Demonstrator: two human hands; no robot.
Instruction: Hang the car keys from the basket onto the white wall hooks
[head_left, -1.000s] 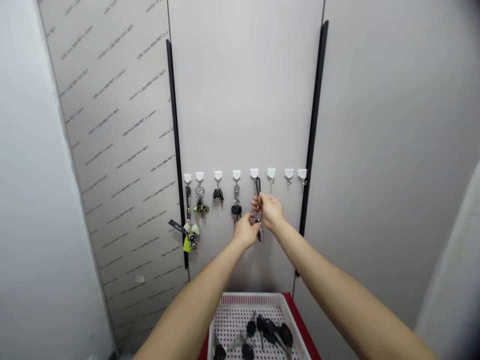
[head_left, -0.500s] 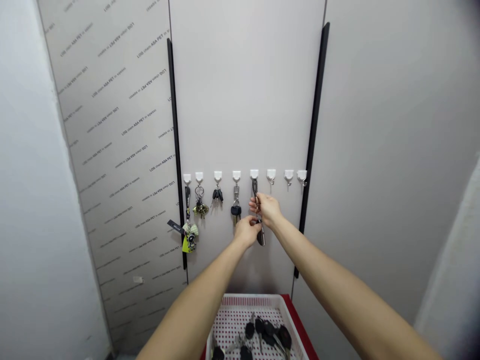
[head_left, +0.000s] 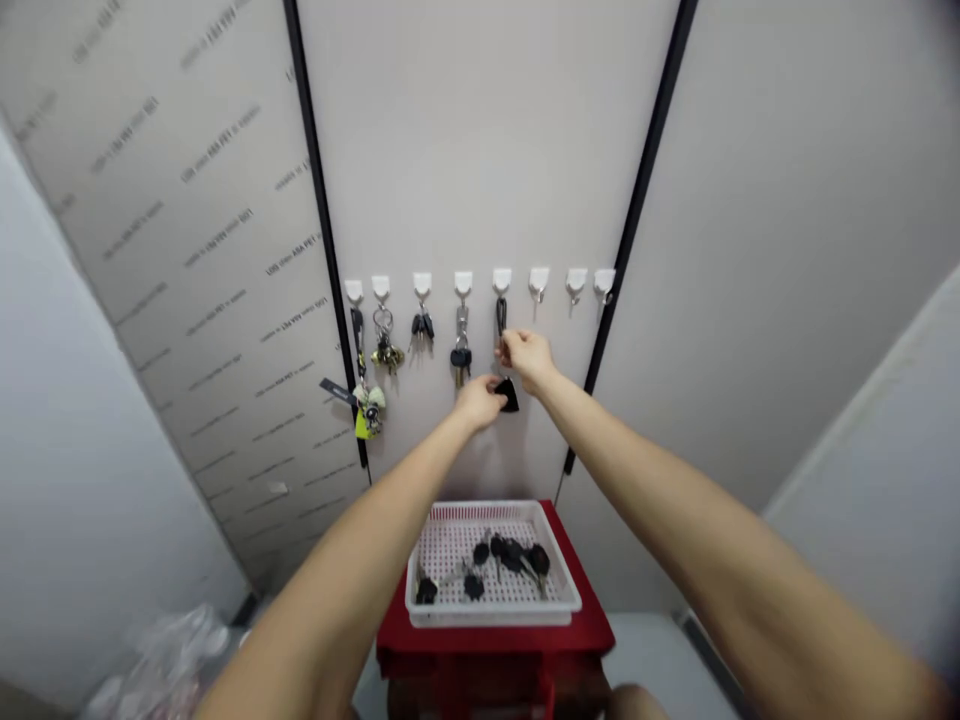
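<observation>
A keychain with a dark looped strap point(head_left: 501, 314) hangs from the fifth white hook point(head_left: 502, 281) on the wall panel. My right hand point(head_left: 528, 358) is closed on the keychain just under the loop. Lower down, my left hand point(head_left: 480, 402) has its fingertips at the black flat piece point(head_left: 509, 396) on the keychain's end. The fingers hide the middle of the keychain. Just left of it hang keys with black heads point(head_left: 460, 358) on a silver clip.
More key bunches point(head_left: 387, 352) and a charm keychain point(head_left: 369, 408) hang to the left. Three bare hooks point(head_left: 576, 280) are on the right. Below, a white basket point(head_left: 491, 618) with several keys stands on a red-covered stand point(head_left: 592, 632). A clear plastic bag point(head_left: 169, 660) lies lower left.
My view has tipped downward, so hooks and hands sit higher and more of the basket and red stand shows. The keychain's black end piece has turned its flat face toward me.
</observation>
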